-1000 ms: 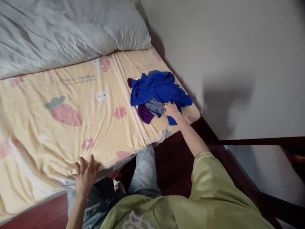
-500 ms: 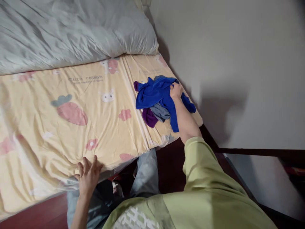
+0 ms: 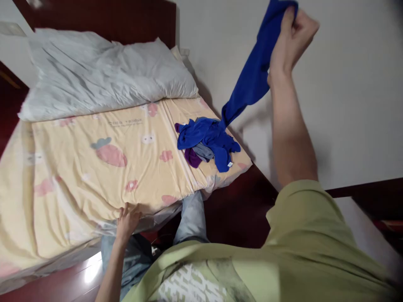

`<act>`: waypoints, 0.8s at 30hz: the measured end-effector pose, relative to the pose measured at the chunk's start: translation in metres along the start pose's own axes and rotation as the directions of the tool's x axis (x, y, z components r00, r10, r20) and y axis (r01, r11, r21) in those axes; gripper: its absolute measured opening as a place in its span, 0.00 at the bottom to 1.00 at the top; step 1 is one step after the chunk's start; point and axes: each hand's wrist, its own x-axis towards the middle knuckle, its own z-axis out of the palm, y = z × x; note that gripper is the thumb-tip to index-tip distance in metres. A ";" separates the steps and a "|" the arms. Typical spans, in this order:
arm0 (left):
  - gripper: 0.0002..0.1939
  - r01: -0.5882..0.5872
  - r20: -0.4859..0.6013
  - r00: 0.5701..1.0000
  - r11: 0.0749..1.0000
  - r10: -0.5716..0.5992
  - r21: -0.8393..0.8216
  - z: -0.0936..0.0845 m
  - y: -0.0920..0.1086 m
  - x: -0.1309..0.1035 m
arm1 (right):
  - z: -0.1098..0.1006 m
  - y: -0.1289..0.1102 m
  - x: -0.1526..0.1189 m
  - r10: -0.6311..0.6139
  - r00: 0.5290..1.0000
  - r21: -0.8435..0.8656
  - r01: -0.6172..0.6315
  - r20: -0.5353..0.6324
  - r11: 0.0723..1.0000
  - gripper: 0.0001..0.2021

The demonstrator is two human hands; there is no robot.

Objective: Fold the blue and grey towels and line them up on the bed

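Note:
High at the upper right, my right hand (image 3: 292, 42) is closed on a piece of blue clothing (image 3: 252, 75). The cloth hangs stretched from my fist down to a heap of clothes on the bed's right end. More blue cloth (image 3: 204, 132) lies on top of that heap, with a grey garment (image 3: 204, 152) and a purple garment (image 3: 192, 158) showing under it. Whether the raised cloth is apart from the heap's blue cloth I cannot tell. My left hand (image 3: 127, 221) rests on the near edge of the bed sheet (image 3: 147, 163), fingers laid over it, holding nothing visible.
A large grey-white pillow (image 3: 113, 79) lies across the bed's far end, before a dark wooden headboard (image 3: 103, 19). A pale wall (image 3: 352, 105) stands to the right. Dark red floor (image 3: 233, 214) shows below the bed's near edge.
My right hand has risen from the heap, pulling blue cloth up and to the right. My left hand stays on the bed edge. The view has tilted up, showing the headboard.

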 end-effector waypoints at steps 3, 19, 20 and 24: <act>0.22 -0.074 -0.031 0.997 0.963 0.069 -0.261 -0.038 0.006 0.004 | -0.013 -0.080 0.010 -0.067 0.985 0.344 0.008 0.162 0.939 0.29; 0.59 -0.501 -0.561 0.786 0.800 0.261 -0.330 -0.236 0.044 -0.062 | -0.008 -0.389 -0.152 -0.242 0.657 0.663 -0.522 0.714 0.536 0.19; 0.59 -0.495 -0.565 0.784 0.808 0.256 -0.321 -0.233 0.042 -0.066 | -0.009 -0.394 -0.152 -0.240 0.658 0.662 -0.521 0.714 0.539 0.20; 0.59 -0.473 -0.534 0.829 0.721 0.169 -0.506 -0.219 0.032 -0.086 | -0.015 -0.396 -0.148 -0.370 0.605 0.681 -0.431 0.705 0.592 0.21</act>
